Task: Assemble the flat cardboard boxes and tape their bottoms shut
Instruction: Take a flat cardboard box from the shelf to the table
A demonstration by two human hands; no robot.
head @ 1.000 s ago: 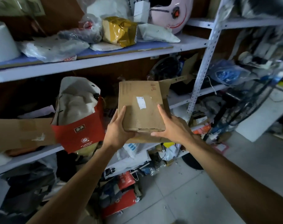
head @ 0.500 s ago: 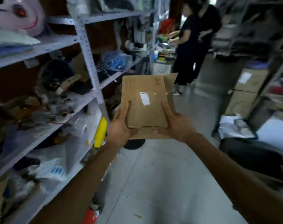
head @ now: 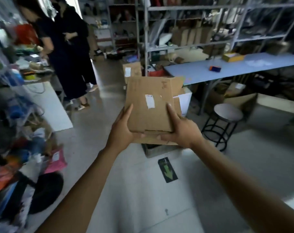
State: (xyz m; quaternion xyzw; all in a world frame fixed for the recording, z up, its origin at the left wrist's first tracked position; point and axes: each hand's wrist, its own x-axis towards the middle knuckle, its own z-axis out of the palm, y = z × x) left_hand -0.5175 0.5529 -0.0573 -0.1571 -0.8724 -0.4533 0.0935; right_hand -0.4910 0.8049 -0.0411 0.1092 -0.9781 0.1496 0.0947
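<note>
Between both hands [head: 122, 130] [head: 181, 130], flattened cardboard box [head: 148, 105].

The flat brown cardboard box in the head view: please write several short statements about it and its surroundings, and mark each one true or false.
1. Both hands hold the flat brown cardboard box. True: the left hand and the right hand grip its near end.
2. The box bears a white label. True.
3. The box lies on the long blue table. False: it is held in the air, above the floor.
4. A round white-topped stool stands left of the box. False: it stands to the right.
</note>
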